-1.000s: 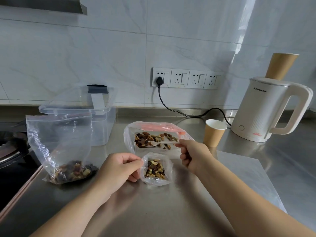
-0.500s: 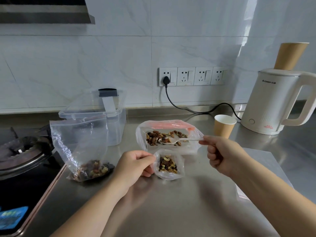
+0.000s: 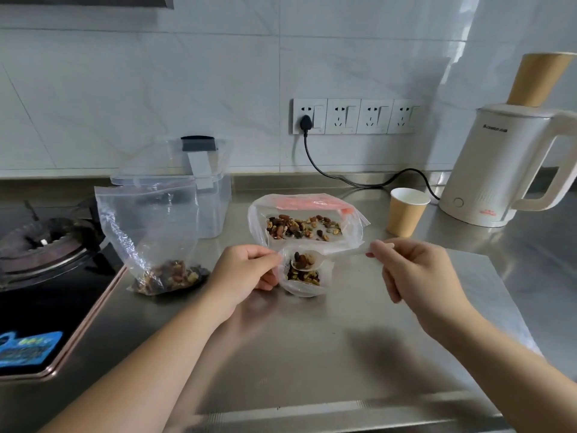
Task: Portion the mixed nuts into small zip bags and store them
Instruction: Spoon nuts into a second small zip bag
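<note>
Right now, at the steel counter (image 3: 312,354):
Left hand: the left hand (image 3: 246,273) pinches the rim of the small zip bag (image 3: 304,284), fingers curled, keeping its mouth open.
Small zip bag: it sits on the counter between both hands, partly filled with mixed nuts.
Right hand: the right hand (image 3: 415,270) pinches the handle of a clear plastic spoon (image 3: 307,260), fingers curled round it.
Spoon: its bowl is loaded with nuts and sits right at the small bag's mouth.
Nut supply: an open bag holding a white tray of mixed nuts (image 3: 304,228) lies just behind the small bag.
Left side: a large zip bag (image 3: 153,232) stands upright with nuts at its bottom, a clear lidded container (image 3: 206,189) behind it, a gas hob (image 3: 40,245) beside.
Right side: a paper cup (image 3: 407,212) stands near a white kettle (image 3: 499,170), which has another cup (image 3: 538,78) upturned on its lid.
</note>
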